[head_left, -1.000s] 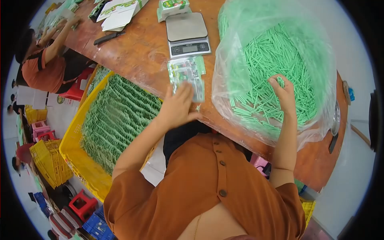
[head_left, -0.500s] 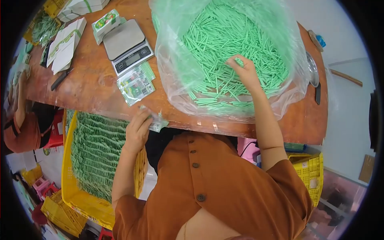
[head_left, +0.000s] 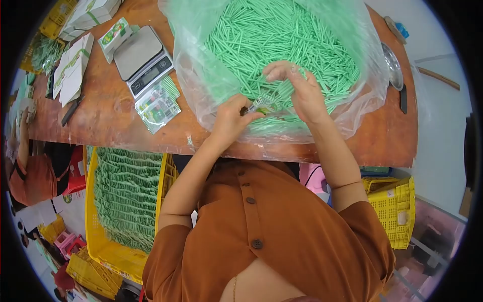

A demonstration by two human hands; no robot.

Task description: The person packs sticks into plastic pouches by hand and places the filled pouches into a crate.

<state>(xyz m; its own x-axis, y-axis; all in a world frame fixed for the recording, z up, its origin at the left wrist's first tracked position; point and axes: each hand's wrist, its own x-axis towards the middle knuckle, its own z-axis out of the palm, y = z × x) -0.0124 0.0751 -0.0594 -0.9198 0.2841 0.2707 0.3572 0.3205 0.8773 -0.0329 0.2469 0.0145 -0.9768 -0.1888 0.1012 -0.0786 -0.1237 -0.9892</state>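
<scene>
My left hand [head_left: 232, 121] is closed on a small clear plastic packet [head_left: 262, 104] with green print, held over the near side of a big bag. My right hand [head_left: 306, 95] is just to the right, fingers curled around a small bunch of thin green sticks [head_left: 285, 91]. The bunch is close to the packet; whether any sticks are inside it, I cannot tell. Under both hands, the large clear plastic bag [head_left: 188, 75] lies open, holding a heap of loose green sticks [head_left: 282, 35].
Left of the bag, a digital scale [head_left: 138, 53] stands beside printed packets [head_left: 157, 108] and a small box [head_left: 114, 38]. White cartons [head_left: 73, 68] and a black knife [head_left: 73, 108] lie farther left. Below the table edge is a yellow crate [head_left: 95, 226] of filled green packs. Another person [head_left: 32, 176] sits at left.
My left hand has moved from the table edge to the right and up over the bag, carrying the packet. My right hand has shifted slightly left and turned, bringing both hands close together.
</scene>
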